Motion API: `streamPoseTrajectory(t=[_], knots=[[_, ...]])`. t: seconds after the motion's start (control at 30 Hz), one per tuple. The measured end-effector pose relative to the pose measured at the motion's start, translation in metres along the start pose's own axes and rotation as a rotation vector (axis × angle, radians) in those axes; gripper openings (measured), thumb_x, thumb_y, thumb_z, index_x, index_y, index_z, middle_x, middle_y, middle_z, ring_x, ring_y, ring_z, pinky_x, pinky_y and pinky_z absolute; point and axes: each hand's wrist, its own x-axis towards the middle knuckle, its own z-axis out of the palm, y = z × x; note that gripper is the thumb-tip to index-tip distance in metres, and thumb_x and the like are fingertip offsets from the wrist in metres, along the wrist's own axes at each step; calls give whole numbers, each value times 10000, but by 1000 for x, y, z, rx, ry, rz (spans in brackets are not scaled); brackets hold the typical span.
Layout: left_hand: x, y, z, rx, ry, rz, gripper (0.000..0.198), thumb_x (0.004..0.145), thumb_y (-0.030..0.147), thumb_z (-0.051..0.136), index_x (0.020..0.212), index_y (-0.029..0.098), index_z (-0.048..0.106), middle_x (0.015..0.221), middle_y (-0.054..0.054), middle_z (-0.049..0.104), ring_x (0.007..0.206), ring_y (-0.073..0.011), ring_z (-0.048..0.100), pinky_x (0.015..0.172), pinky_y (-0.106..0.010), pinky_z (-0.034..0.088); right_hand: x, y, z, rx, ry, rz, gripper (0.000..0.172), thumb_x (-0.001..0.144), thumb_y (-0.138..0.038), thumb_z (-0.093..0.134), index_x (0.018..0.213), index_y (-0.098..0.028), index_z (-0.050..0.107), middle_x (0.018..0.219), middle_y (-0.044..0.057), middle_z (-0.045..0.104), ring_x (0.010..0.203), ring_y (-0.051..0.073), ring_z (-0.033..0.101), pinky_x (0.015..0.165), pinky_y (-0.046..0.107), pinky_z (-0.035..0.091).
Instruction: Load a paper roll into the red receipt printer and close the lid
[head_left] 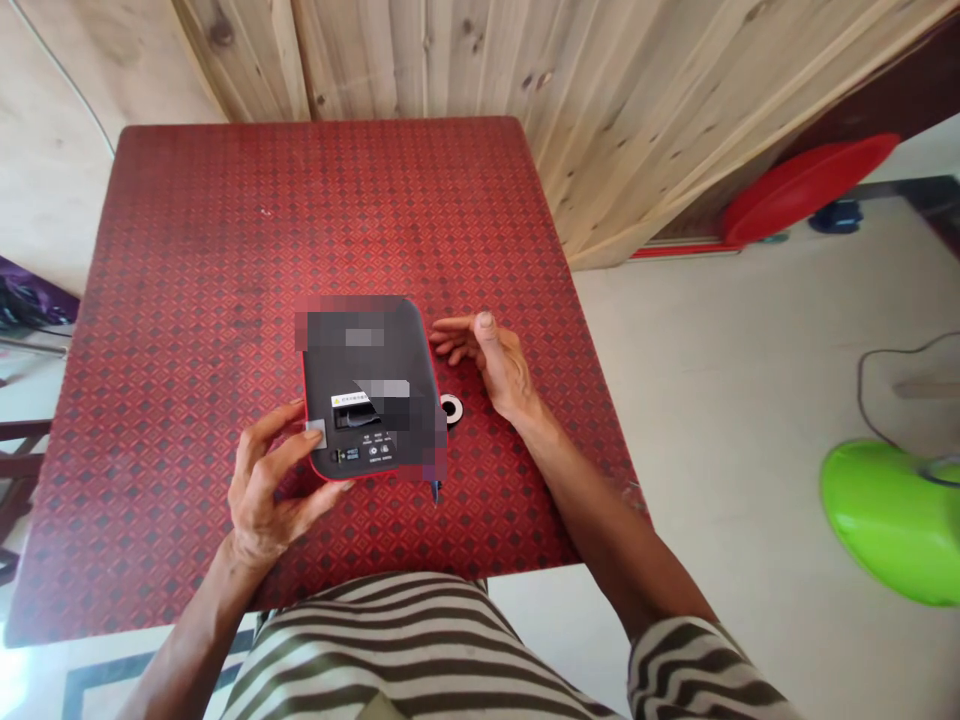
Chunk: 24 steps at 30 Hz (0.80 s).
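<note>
A black device with a red rim (367, 375) lies flat on the red patterned table (225, 260), with small buttons and a slot near its front edge. My left hand (266, 480) grips its front left corner, fingers and thumb wrapped round the edge. My right hand (491, 360) rests on the table just right of the device, fingers loosely stretched toward its right side and holding nothing. A small metal ring (451, 407) lies on the table between the device and my right wrist. A thin dark tip (436, 491) pokes out below the device's front right corner.
A wooden plank wall (487, 60) stands behind the table. On the floor to the right are a bright green fan base (892, 520) with a cable and a red basin (802, 185) leaning on the wall. Dark items (22, 300) sit at the left edge.
</note>
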Motion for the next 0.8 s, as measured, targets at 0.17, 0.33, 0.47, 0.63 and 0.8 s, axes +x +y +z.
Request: streamPoseTrajectory(t=[0.17, 0.33, 0.47, 0.63, 0.8], knots=[[3, -2, 0, -37, -9, -37, 564, 852, 376, 913, 1333, 242, 652, 1305, -117, 692, 1131, -245, 714, 903, -395, 624, 1, 3, 1, 38, 23, 7, 825, 860, -988, 492, 919, -243, 841, 897, 87, 826, 764, 183, 734, 664, 318, 557], [0, -3, 1, -27, -25, -40, 549, 874, 399, 890, 1337, 243, 638, 1288, -113, 683, 1142, -243, 705, 947, -400, 609, -1, -1, -1, 53, 41, -34, 817, 889, -971, 468, 899, -237, 828, 842, 77, 814, 702, 168, 720, 608, 305, 532], [-5, -2, 3, 56, -13, -1, 608, 898, 389, 860, 1423, 237, 594, 1246, -111, 695, 1082, -232, 702, 923, -382, 607, -18, -34, 0, -189, 104, -252, 490, 1008, -716, 628, 968, -269, 825, 877, 29, 815, 729, 170, 708, 661, 329, 546], [-3, -3, 3, 77, -5, 43, 658, 881, 370, 872, 1452, 223, 579, 1234, -118, 699, 1092, -245, 696, 925, -383, 598, -29, -85, 39, -777, -217, -577, 160, 1078, -283, 659, 1061, -275, 818, 1077, 22, 821, 966, 199, 750, 859, 359, 583], [-1, -3, 2, 95, -15, 68, 690, 879, 374, 877, 1472, 210, 566, 1255, -126, 690, 1099, -244, 695, 932, -378, 601, -7, -95, 89, -1281, -485, -441, 210, 1080, -167, 602, 1029, -180, 806, 1009, 102, 806, 867, 250, 764, 738, 370, 549]])
